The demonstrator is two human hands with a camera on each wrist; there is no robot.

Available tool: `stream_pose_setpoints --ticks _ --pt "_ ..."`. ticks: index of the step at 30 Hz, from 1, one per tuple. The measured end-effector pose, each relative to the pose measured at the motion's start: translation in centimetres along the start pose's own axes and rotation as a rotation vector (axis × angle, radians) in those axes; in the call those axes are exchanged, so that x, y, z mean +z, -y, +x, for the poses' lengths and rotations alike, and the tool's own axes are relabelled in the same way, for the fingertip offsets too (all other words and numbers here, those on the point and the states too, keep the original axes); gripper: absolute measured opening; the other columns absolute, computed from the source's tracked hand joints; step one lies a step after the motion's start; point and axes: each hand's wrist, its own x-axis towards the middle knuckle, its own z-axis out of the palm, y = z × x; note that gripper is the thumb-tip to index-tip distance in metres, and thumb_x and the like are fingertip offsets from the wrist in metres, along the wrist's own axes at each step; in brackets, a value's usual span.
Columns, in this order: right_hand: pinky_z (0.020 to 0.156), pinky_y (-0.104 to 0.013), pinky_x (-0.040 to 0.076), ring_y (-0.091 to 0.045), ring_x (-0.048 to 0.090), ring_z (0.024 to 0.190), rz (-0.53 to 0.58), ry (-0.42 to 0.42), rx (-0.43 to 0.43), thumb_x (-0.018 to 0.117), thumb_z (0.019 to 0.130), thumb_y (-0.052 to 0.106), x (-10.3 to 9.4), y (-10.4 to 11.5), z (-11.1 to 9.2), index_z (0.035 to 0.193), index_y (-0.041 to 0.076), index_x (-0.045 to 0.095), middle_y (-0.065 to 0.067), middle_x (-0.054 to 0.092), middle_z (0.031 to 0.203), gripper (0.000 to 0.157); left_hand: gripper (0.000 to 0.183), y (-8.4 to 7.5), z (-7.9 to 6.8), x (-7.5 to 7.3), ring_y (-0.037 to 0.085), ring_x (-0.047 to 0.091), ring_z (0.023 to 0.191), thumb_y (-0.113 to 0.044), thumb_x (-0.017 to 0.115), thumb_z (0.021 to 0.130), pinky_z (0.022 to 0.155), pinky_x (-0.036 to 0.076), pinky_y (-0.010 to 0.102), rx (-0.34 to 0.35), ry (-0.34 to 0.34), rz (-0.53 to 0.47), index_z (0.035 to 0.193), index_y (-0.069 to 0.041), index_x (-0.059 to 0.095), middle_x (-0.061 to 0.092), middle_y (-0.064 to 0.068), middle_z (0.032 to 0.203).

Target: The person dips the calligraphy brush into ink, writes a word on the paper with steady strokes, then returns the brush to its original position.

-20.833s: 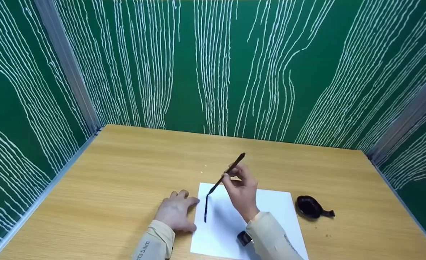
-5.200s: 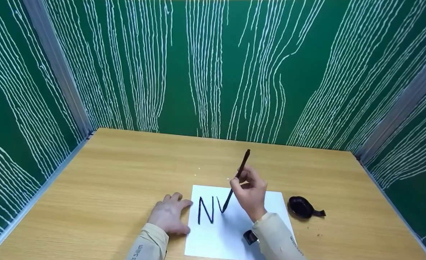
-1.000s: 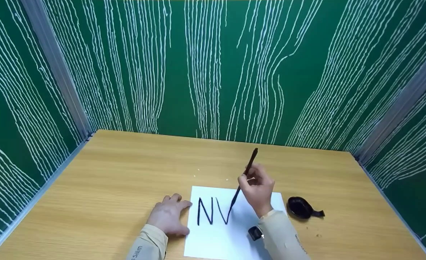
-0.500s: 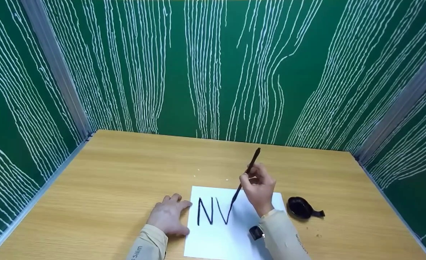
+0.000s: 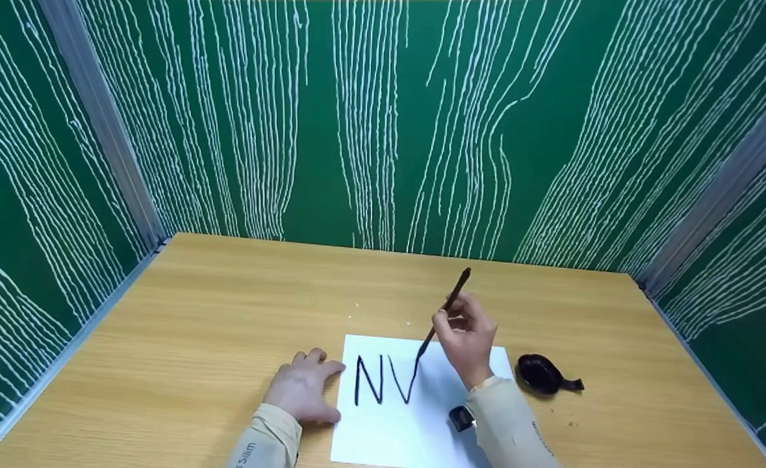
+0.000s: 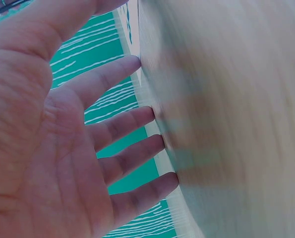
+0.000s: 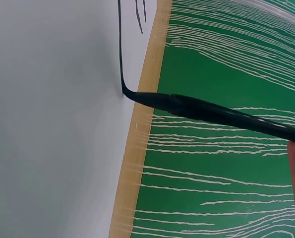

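My right hand [image 5: 467, 335] pinches a dark paintbrush [image 5: 457, 290] partway up its handle, over a white sheet of paper [image 5: 383, 435]. In the right wrist view the bent, black brush tip [image 7: 130, 93] touches the paper at the end of a thin black stroke [image 7: 120, 44]. Black letters N [image 5: 370, 383] and V [image 5: 399, 383] stand side by side on the sheet's left half. Spread beside the left edge of the paper, my left hand [image 5: 299, 389] rests its fingertips on the table, with thumb and forefinger at the sheet's edge.
A small black dish with a short handle [image 5: 540, 375] sits right of the paper. The wooden table [image 5: 227, 292] meets green walls [image 5: 331, 130] with white wavy lines. A small black block [image 5: 462, 419] shows by the right sleeve. A few specks dot the table.
The brush has moved slightly up and away, lengthening the V's right stroke. Twenty seconds ago only one vertical line was on the paper. The left hand has kept its place at the sheet's edge.
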Motion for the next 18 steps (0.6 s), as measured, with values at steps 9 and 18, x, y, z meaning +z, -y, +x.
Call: stream_pose_setpoints --ticks 9,18 --pt "0.049 -0.02 0.05 -0.011 0.059 0.061 -0.005 -0.01 0.003 0.055 0.067 -0.013 0.03 -0.18 -0.06 0.085 0.002 0.057 -0.006 0.06 0.067 0.024 0.075 0.04 -0.05 0.0 0.029 0.042 0.105 -0.04 0.072 0.049 0.081 0.039 0.052 0.002 0.002 -0.01 0.12 -0.025 0.052 0.045 0.009 0.123" --pt "0.052 -0.019 0.051 -0.008 0.059 0.063 -0.037 -0.015 0.009 0.056 0.067 -0.013 -0.05 0.31 0.05 0.085 0.003 0.057 -0.005 0.06 0.069 0.024 0.077 -0.05 -0.07 -0.02 0.029 0.042 0.106 -0.041 0.073 0.048 0.083 0.039 0.052 -0.01 0.005 -0.006 0.12 -0.025 0.051 0.044 0.009 0.123"
